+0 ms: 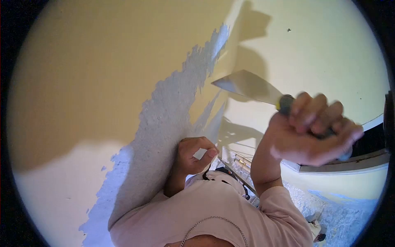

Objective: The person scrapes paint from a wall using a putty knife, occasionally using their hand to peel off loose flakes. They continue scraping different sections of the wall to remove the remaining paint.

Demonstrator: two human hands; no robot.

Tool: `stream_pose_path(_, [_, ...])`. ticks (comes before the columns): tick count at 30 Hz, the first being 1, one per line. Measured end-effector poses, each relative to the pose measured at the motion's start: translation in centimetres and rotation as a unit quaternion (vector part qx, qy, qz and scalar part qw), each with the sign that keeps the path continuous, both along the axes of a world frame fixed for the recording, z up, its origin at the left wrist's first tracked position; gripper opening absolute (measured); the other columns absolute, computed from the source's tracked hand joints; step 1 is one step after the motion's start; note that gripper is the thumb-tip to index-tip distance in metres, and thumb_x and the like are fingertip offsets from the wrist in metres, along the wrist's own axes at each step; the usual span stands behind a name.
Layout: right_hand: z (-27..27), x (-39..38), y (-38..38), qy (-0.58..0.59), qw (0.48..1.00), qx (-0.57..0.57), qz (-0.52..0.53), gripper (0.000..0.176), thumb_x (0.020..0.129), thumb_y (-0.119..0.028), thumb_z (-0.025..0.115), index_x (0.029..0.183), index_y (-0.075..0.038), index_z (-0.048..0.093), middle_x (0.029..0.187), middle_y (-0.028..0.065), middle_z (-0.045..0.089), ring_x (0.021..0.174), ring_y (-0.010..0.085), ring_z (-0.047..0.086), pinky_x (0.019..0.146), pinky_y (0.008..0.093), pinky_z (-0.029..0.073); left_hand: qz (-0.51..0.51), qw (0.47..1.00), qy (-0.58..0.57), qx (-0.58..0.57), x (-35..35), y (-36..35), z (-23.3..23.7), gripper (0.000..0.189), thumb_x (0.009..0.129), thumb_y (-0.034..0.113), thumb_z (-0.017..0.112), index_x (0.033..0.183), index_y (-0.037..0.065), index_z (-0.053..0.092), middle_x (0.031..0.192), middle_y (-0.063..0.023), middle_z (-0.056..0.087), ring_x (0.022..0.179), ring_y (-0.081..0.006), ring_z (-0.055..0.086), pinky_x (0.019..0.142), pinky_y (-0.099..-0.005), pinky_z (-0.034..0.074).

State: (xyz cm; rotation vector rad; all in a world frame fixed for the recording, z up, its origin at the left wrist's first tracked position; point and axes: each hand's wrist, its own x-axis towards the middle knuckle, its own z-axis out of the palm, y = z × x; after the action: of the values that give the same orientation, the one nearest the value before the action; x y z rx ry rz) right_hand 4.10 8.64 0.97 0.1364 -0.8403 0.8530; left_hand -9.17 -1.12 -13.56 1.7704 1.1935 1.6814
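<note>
My right hand is raised and wrapped around the dark handle of a putty knife. Its broad metal blade points left, close to the corner where the walls meet, and casts a shadow behind it. Lower and to the left, my left hand is closed, thumb and forefinger tips together in a pinch; I cannot tell what is in it. Beside it runs a scraped grey patch with ragged edges, where the yellow paint is gone. Narrow strips of paint stand between bare streaks near the corner.
At the right is a dark opening with a curved frame. Below it lies a floor strewn with pale debris. A pale, dark-marked object sits at the lower right. Rails show beneath my hands.
</note>
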Motion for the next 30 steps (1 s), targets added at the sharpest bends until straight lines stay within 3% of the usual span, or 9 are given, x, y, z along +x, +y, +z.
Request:
stream_pose_path(2, [-1.0, -1.2, 0.3, 0.076, 0.995, 0.035, 0.062, 0.031, 0.091, -0.035, 0.042, 0.068, -0.015, 0.038, 0.051, -0.0017, 0.030, 0.035, 0.0079, 0.024, 0.030, 0.0213, 0.022, 0.001, 1.000, -0.004, 0.004, 0.0, 0.2, 0.0, 0.013, 0.080, 0.010, 0.058, 0.071, 0.002, 0.055, 0.065, -0.0100, 0.061, 0.057, -0.0185, 0.061, 0.052, -0.0272, 0.046])
stream_pose_path(5, [-0.6, -2.1, 0.0, -0.069, 0.997, -0.004, -0.038, 0.031, 0.089, -0.035, 0.046, 0.066, -0.015, 0.038, 0.052, -0.0029, 0.030, 0.036, 0.0078, 0.024, 0.031, 0.0207, 0.023, 0.007, 1.000, -0.008, 0.008, 0.1, -0.3, -0.3, 0.012, 0.080, 0.010, 0.058, 0.071, 0.002, 0.055, 0.065, -0.0099, 0.061, 0.057, -0.0184, 0.061, 0.052, -0.0274, 0.046])
stream_pose_path(9, [1.1, -0.7, 0.0, 0.045, 0.997, 0.000, 0.057, 0.027, 0.091, -0.029, 0.044, 0.069, -0.014, 0.038, 0.049, -0.0016, 0.028, 0.034, 0.0080, 0.026, 0.029, 0.0225, 0.022, 0.008, 1.000, 0.003, 0.009, 0.0, -0.1, -0.2, 0.012, 0.079, 0.010, 0.059, 0.071, 0.002, 0.055, 0.064, -0.0097, 0.061, 0.056, -0.0189, 0.061, 0.052, -0.0277, 0.046])
stream_pose_path(13, [-1.6, -3.8, 0.7, -0.123, 0.968, -0.175, -0.134, 0.029, 0.089, -0.029, 0.047, 0.064, -0.015, 0.040, 0.048, -0.0042, 0.031, 0.036, 0.0070, 0.027, 0.031, 0.0223, 0.025, 0.005, 1.000, -0.014, 0.006, -0.1, -0.1, -0.6, 0.011, 0.079, 0.009, 0.059, 0.071, 0.002, 0.055, 0.064, -0.0096, 0.061, 0.055, -0.0194, 0.060, 0.051, -0.0278, 0.046])
stream_pose_path(15, [0.6, 0.1, 1.8, -0.004, 0.986, 0.012, 0.164, 0.023, 0.090, -0.023, 0.045, 0.069, -0.013, 0.042, 0.048, -0.0007, 0.033, 0.034, 0.0094, 0.028, 0.028, 0.0240, 0.022, 0.008, 1.000, 0.014, 0.014, -0.1, 0.0, -0.6, 0.011, 0.079, 0.009, 0.059, 0.071, 0.002, 0.055, 0.064, -0.0094, 0.061, 0.054, -0.0194, 0.060, 0.051, -0.0277, 0.046])
stream_pose_path(19, [-0.7, -4.0, 0.3, -0.084, 0.996, 0.011, 0.000, 0.032, 0.089, -0.027, 0.046, 0.060, -0.016, 0.038, 0.048, -0.0027, 0.032, 0.034, 0.0072, 0.023, 0.029, 0.0230, 0.022, 0.010, 1.000, -0.006, 0.005, 0.2, -0.3, 0.0, 0.011, 0.079, 0.009, 0.059, 0.071, 0.002, 0.055, 0.063, -0.0093, 0.061, 0.054, -0.0194, 0.060, 0.051, -0.0276, 0.046])
stream_pose_path(23, [1.2, -0.2, 0.2, 0.055, 0.993, -0.001, 0.107, 0.027, 0.091, -0.027, 0.045, 0.068, -0.013, 0.039, 0.048, -0.0011, 0.033, 0.035, 0.0085, 0.027, 0.028, 0.0229, 0.022, 0.003, 1.000, 0.002, 0.013, 0.0, -0.2, -0.1, 0.010, 0.078, 0.009, 0.060, 0.071, 0.002, 0.056, 0.063, -0.0092, 0.061, 0.054, -0.0191, 0.060, 0.050, -0.0276, 0.046])
stream_pose_path(27, [-2.7, -5.0, 0.3, -0.190, 0.969, -0.055, -0.150, 0.030, 0.090, -0.028, 0.046, 0.064, -0.015, 0.038, 0.049, -0.0027, 0.030, 0.036, 0.0061, 0.026, 0.030, 0.0203, 0.024, 0.010, 1.000, -0.008, 0.010, 0.0, -0.5, -0.6, 0.011, 0.078, 0.009, 0.061, 0.071, 0.002, 0.056, 0.063, -0.0091, 0.061, 0.054, -0.0188, 0.060, 0.051, -0.0274, 0.046])
stream_pose_path(30, [-0.2, -2.8, 0.1, -0.019, 0.999, -0.041, 0.018, 0.021, 0.090, -0.024, 0.045, 0.072, -0.014, 0.041, 0.050, -0.0016, 0.033, 0.035, 0.0073, 0.029, 0.029, 0.0219, 0.026, 0.010, 1.000, -0.007, 0.010, 0.0, -0.5, -0.4, 0.010, 0.077, 0.008, 0.060, 0.070, 0.003, 0.056, 0.063, -0.0088, 0.061, 0.055, -0.0186, 0.060, 0.051, -0.0276, 0.046])
